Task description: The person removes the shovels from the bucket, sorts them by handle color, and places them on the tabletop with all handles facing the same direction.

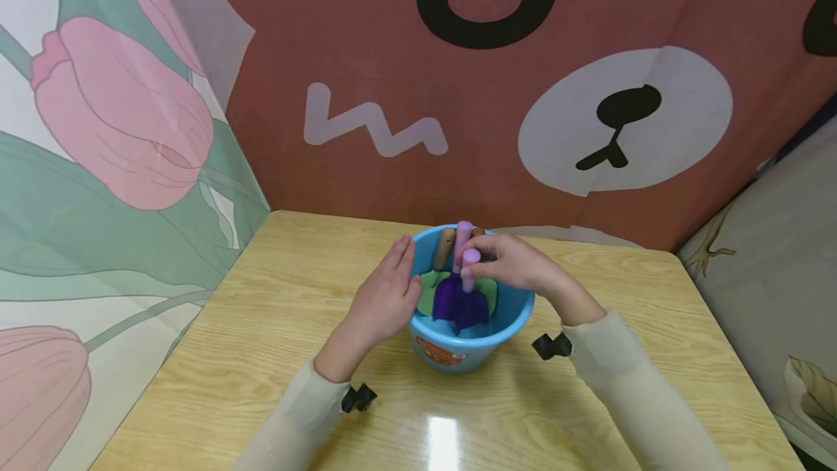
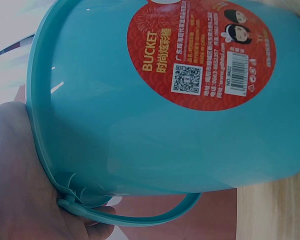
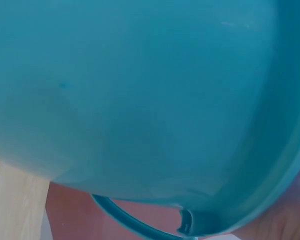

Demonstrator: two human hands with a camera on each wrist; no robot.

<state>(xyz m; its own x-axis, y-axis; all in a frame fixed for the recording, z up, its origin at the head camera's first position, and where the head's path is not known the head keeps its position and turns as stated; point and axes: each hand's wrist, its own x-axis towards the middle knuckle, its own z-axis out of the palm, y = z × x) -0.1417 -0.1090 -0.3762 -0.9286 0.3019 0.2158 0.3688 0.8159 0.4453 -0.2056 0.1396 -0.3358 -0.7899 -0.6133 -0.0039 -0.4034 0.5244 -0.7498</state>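
Note:
A light-blue bucket (image 1: 441, 340) stands upright on the table; its label (image 2: 200, 55) faces the left wrist camera. My left hand (image 1: 386, 293) rests against the left side of the rim with its fingers fairly straight. Thumb and fingers of my right hand (image 1: 506, 260) pinch the lilac handle of the front toy shovel (image 1: 472, 309), whose dark purple blade is down inside the bucket. Just behind it is another purple toy shovel (image 1: 447, 296) with a lilac handle. A brown handle (image 1: 444, 249) leans at the back left, and green pieces (image 1: 428, 293) lie beneath, partly covered.
The wood-grain table (image 1: 314, 260) extends around the bucket. Behind it hangs a brown cloth (image 1: 366, 187) with a cartoon bear, and a flower-print cloth (image 1: 124, 115) hangs at left. The bucket's bail handle (image 2: 155, 220) hangs down on the far side.

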